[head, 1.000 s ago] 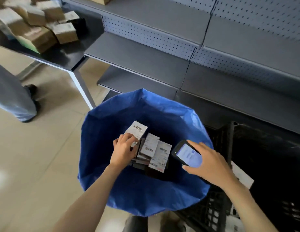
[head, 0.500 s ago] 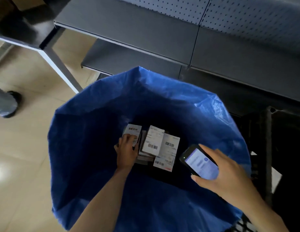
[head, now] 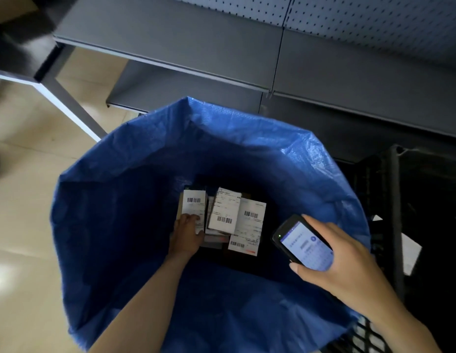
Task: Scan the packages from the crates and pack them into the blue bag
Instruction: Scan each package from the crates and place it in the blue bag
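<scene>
The blue bag (head: 115, 225) stands open below me, filling the middle of the view. Deep inside it my left hand (head: 187, 234) grips a small package with a white barcode label (head: 193, 205) and holds it against the stack at the bottom. Several other labelled packages (head: 225, 212) lie beside it on the bag's floor. Over the bag's right rim my right hand (head: 334, 261) holds a black handheld scanner (head: 302, 244) with its lit screen facing up.
A black plastic crate (head: 395, 225) stands right of the bag, holding a white-labelled package (head: 410, 250). Grey metal shelving (head: 171, 39) runs behind the bag. A table leg (head: 66, 98) slants down at the upper left over beige floor tiles.
My left hand has lowered the package from near the bag's mouth down onto the stack inside. My head has tilted down and closer. The right hand keeps the scanner over the rim.
</scene>
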